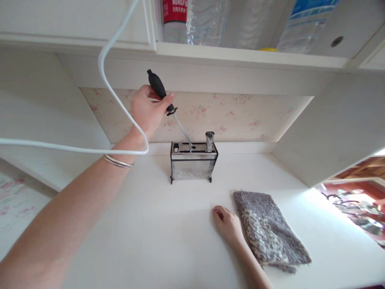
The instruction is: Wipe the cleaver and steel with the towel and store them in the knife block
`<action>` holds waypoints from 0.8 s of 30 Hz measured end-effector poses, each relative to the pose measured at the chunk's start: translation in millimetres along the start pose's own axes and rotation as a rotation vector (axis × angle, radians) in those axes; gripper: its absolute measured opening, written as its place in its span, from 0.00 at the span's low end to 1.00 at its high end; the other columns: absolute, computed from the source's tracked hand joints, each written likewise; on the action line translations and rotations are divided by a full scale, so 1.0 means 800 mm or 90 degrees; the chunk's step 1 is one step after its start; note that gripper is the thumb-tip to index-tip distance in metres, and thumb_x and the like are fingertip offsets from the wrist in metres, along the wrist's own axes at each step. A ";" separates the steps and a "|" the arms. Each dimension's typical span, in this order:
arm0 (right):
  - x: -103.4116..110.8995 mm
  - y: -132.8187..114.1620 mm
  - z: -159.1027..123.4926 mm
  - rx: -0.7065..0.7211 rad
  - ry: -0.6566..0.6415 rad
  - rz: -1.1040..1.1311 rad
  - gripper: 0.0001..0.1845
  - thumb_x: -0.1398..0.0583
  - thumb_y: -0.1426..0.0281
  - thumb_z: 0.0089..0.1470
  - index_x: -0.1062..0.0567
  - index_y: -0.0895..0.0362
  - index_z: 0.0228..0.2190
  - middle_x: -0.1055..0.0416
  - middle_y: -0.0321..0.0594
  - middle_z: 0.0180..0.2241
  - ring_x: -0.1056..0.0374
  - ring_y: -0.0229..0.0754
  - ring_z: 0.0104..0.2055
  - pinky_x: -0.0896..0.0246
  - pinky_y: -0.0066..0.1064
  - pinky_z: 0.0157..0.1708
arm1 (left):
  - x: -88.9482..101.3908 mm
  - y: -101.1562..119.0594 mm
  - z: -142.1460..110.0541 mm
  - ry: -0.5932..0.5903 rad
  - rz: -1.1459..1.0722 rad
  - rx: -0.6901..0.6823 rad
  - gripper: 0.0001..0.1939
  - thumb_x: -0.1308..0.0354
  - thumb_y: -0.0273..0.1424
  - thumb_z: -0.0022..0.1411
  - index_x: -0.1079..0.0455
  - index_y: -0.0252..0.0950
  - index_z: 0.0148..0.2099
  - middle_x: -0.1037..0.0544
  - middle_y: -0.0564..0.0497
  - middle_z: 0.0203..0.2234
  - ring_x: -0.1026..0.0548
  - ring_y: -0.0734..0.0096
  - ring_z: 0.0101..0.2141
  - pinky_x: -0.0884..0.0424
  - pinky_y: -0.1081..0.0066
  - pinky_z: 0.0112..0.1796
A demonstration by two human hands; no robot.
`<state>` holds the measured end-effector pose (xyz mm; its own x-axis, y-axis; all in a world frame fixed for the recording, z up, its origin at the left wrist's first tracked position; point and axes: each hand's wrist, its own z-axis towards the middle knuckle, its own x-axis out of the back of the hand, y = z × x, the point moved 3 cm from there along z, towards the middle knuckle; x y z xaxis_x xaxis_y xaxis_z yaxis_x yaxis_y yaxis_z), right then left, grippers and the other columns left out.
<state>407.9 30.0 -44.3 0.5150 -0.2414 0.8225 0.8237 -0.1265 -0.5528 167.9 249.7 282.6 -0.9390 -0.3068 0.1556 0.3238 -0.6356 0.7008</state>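
Observation:
My left hand (148, 110) is raised and closed on the black handle of a sharpening steel (164, 96), whose thin rod slants down with its tip in a slot on top of the metal knife block (192, 162). A silver handle (209, 140) stands in another slot of the block. My right hand (228, 224) rests flat on the white counter (156, 233), fingers together, its edge touching a grey patterned cloth (269, 230).
A white cable (104, 76) loops across my left forearm. Water bottles (207, 20) stand on the shelf above. A floral backsplash (240, 116) runs behind the block. A white side panel (333, 128) bounds the counter on the right.

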 end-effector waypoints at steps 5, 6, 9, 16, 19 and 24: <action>0.001 0.000 0.000 -0.005 -0.008 -0.002 0.13 0.48 0.64 0.58 0.24 0.51 0.34 0.23 0.35 0.32 0.28 0.41 0.32 0.42 0.28 0.31 | -0.010 0.013 0.009 -0.031 0.052 -0.054 0.17 0.38 0.46 0.55 0.34 0.38 0.38 0.24 0.51 0.34 0.25 0.71 0.30 0.24 0.67 0.29; 0.001 0.000 0.000 -0.006 -0.009 -0.001 0.13 0.48 0.64 0.58 0.24 0.51 0.34 0.23 0.35 0.32 0.28 0.41 0.32 0.42 0.28 0.31 | -0.012 0.019 0.010 -0.032 0.065 -0.073 0.17 0.38 0.45 0.55 0.33 0.38 0.37 0.24 0.52 0.33 0.25 0.71 0.30 0.25 0.67 0.30; 0.002 -0.001 0.001 -0.004 -0.011 0.000 0.14 0.49 0.64 0.59 0.24 0.52 0.34 0.23 0.36 0.31 0.28 0.41 0.32 0.42 0.28 0.31 | -0.018 0.039 0.009 -0.021 0.119 -0.138 0.15 0.36 0.43 0.54 0.33 0.37 0.34 0.23 0.53 0.30 0.25 0.71 0.31 0.26 0.67 0.33; 0.002 -0.001 0.001 0.003 -0.008 -0.001 0.14 0.49 0.64 0.59 0.24 0.51 0.34 0.23 0.36 0.31 0.28 0.41 0.31 0.43 0.27 0.31 | -0.029 0.056 0.004 -0.021 0.140 -0.201 0.13 0.35 0.40 0.53 0.32 0.36 0.33 0.23 0.53 0.28 0.25 0.70 0.29 0.30 0.68 0.33; 0.001 0.000 0.002 -0.002 -0.009 -0.001 0.14 0.49 0.64 0.58 0.24 0.51 0.34 0.23 0.36 0.31 0.28 0.41 0.31 0.43 0.27 0.30 | -0.032 0.057 0.004 -0.031 0.135 -0.203 0.13 0.35 0.39 0.54 0.32 0.36 0.33 0.23 0.53 0.28 0.25 0.70 0.29 0.30 0.69 0.33; 0.000 0.001 0.002 -0.001 -0.005 0.002 0.14 0.49 0.64 0.59 0.24 0.51 0.34 0.23 0.36 0.30 0.28 0.41 0.31 0.43 0.28 0.30 | -0.036 0.058 0.007 -0.031 0.137 -0.208 0.12 0.35 0.39 0.53 0.32 0.37 0.33 0.23 0.53 0.28 0.25 0.70 0.29 0.31 0.68 0.32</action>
<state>409.2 31.6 -44.7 0.5199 -0.2345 0.8214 0.8215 -0.1264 -0.5560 209.4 233.0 314.4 -0.8474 -0.4287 0.3134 0.5265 -0.7550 0.3909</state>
